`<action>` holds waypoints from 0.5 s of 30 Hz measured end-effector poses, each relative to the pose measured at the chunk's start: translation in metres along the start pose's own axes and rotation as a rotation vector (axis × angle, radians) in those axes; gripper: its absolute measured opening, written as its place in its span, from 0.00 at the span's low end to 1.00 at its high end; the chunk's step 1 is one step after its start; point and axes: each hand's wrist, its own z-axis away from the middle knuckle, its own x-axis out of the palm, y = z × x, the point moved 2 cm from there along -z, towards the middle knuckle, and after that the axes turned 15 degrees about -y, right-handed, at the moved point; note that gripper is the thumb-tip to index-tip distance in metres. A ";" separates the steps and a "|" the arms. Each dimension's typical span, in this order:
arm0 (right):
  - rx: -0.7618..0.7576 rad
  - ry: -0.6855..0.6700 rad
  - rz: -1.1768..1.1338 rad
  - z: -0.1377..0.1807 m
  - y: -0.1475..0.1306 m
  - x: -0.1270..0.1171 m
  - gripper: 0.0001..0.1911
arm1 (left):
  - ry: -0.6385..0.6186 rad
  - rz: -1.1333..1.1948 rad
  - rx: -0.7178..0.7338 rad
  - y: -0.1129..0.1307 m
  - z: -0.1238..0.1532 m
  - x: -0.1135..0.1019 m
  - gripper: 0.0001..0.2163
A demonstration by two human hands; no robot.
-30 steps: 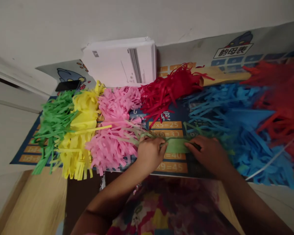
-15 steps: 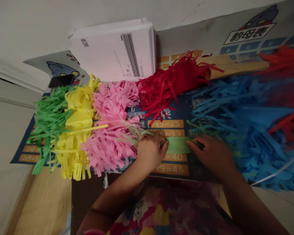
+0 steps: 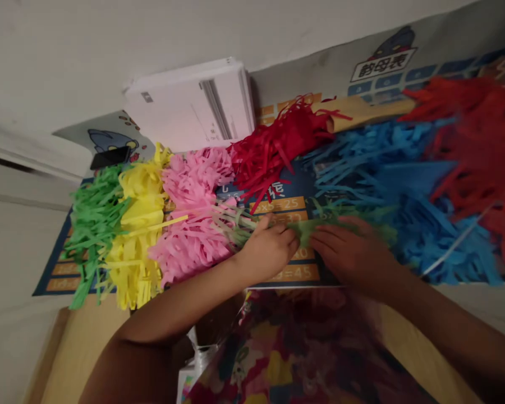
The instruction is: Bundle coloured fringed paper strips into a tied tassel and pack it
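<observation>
A light green tissue-paper tassel (image 3: 305,229), fringed at both ends, stretches between my two hands just above the mat. My left hand (image 3: 271,247) is closed around its middle part, with pale green strips fanning out on the left over the pink fringe. Close by on the right, my right hand (image 3: 347,247) has its fingers curled over the same tassel, knuckles up. Green strips beyond it lie over the blue fringe. The paper between the hands looks narrow and bunched. Both palms and most fingertips are hidden.
Fringed paper bundles lie along the printed mat (image 3: 284,273): green (image 3: 96,219), yellow (image 3: 141,213), pink (image 3: 197,241), dark red (image 3: 278,151), blue (image 3: 404,185) and red (image 3: 483,163). Behind them, a white box (image 3: 172,112) leans on the wall beside a black phone (image 3: 109,158).
The flat green band between my hands has become narrow and bunched. Both hands have turned knuckles-up and come closer together. The camera view has shifted.
</observation>
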 end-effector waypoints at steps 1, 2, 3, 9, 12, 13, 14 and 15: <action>-0.035 -0.037 0.002 -0.002 0.002 0.003 0.13 | 0.000 0.014 -0.008 0.000 0.001 -0.001 0.10; -0.045 -0.073 -0.002 -0.004 0.006 0.007 0.13 | 0.007 0.034 -0.022 0.000 0.002 -0.002 0.10; -0.048 -0.113 -0.016 -0.007 0.011 0.011 0.12 | 0.021 0.057 -0.041 0.000 0.002 -0.003 0.11; 0.068 -0.087 -0.190 -0.021 0.034 0.011 0.09 | 0.149 0.111 -0.178 0.000 -0.002 0.005 0.10; 0.083 -0.051 -0.196 -0.021 0.032 0.009 0.05 | 0.188 0.116 -0.232 -0.005 0.000 0.010 0.08; 0.083 -0.048 -0.189 -0.021 0.032 0.010 0.06 | 0.190 0.122 -0.231 -0.007 0.002 0.011 0.08; 0.088 -0.047 -0.192 -0.020 0.032 0.012 0.06 | 0.192 0.133 -0.225 -0.010 0.004 0.013 0.07; 0.098 -0.048 -0.206 -0.020 0.034 0.015 0.06 | 0.196 0.155 -0.222 -0.013 0.007 0.014 0.08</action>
